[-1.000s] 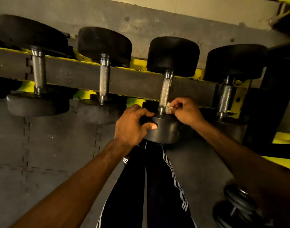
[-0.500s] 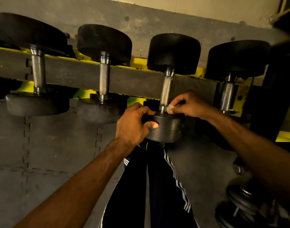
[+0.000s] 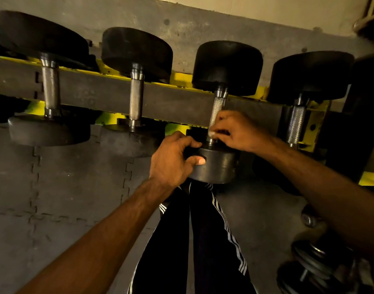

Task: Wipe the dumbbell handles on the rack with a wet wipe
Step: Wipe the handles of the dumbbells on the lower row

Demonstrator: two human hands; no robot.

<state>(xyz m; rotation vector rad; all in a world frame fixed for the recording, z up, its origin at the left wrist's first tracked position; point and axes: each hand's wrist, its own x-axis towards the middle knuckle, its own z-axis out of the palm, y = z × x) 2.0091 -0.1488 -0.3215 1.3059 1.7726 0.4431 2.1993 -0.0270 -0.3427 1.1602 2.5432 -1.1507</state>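
1. The right grip (image 3: 239, 132) is clenched on a small white wet wipe (image 3: 211, 133); it pinches the wipe against the lower end of a knurled steel handle (image 3: 217, 109), just above the near collar.
2. The left grip (image 3: 173, 160) grasps the near black head (image 3: 218, 166) of the same dumbbell; its fingers curl over the rim and the thumb presses on the side, apparently to steady the weight.
3. The step in hand looks to be wiping this handle, the third from the left. To do it well, wrap the wipe right round the bar; draw it up the whole length to the far collar; twist while sliding so the knurling is covered on every side, including the hidden underside. The left grip should stay firm so the dumbbell cannot roll.
4. The wipe looks bunched; opening it out may cover more of the bar; how damp it is cannot be told.
5. There are no true containers; the rack (image 3: 179, 78), with yellow rails, holds four dumbbells side by side and apart, each handle spanning the gap between the rails.
6. Two handles (image 3: 51, 88) (image 3: 136, 100) lie to the left and one (image 3: 296, 124) to the right; whether any is wiped cannot be told.
7. Below lie grey interlocking floor mats (image 3: 65, 187), dark striped trousers (image 3: 203, 240), and blurred loose weights (image 3: 315, 264) at the lower right.
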